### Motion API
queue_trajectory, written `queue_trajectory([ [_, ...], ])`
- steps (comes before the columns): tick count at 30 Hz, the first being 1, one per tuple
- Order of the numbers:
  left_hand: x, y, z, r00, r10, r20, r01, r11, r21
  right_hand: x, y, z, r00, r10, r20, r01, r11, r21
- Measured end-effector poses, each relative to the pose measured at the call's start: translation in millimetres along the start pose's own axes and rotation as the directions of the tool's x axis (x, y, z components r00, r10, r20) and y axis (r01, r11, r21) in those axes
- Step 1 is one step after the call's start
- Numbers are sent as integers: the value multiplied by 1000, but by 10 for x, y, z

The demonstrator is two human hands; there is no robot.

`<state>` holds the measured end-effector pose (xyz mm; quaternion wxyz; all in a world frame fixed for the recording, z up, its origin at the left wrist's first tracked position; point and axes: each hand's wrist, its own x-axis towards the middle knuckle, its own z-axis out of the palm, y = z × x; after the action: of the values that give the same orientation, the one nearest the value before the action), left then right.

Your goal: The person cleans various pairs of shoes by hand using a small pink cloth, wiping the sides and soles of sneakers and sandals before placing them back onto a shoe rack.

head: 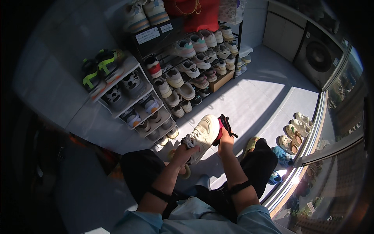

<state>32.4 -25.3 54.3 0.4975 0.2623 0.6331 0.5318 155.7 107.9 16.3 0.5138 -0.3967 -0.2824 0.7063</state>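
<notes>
A cream lace-up sneaker [204, 131] is held up in front of me, its toe pointing away and its laces facing left. My left hand [184, 153] grips it at the heel and ankle opening. In my right hand [226, 142] is a red and black cloth [221, 128] with a dark loose edge, which lies against the sneaker's right side. The hand's palm side and some fingers are hidden. Both hands are above the tiled floor, between my knees.
A black metal shoe rack [237, 55] stands ahead, and a white shoe rack [117, 82] at the left, both full of shoes. Clogs [287, 144], white sneakers [302, 124] and blue shoes [282, 156] line the window frame at right. A washing machine [318, 55] stands far right.
</notes>
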Motion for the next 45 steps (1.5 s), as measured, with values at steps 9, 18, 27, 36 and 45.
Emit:
queue_trajectory([
  [9,302,-396,44,937,-333,102,330,752,-571,-123,123,-97,789,-221,574,603,463,-650],
  [18,624,-751,-23,957,-260,129,267,614,-743,-551,-187,-67,843,285,457,300,457,-837],
  [27,481,-725,-269,953,-302,-20,181,622,-762,-160,-236,-143,931,155,331,144,678,-721],
  [36,451,-729,-242,887,-434,159,411,583,-700,-474,112,112,808,311,501,425,281,-860],
  [45,725,-782,-636,959,-280,30,209,635,-744,-463,-94,-88,680,433,592,366,500,-785],
])
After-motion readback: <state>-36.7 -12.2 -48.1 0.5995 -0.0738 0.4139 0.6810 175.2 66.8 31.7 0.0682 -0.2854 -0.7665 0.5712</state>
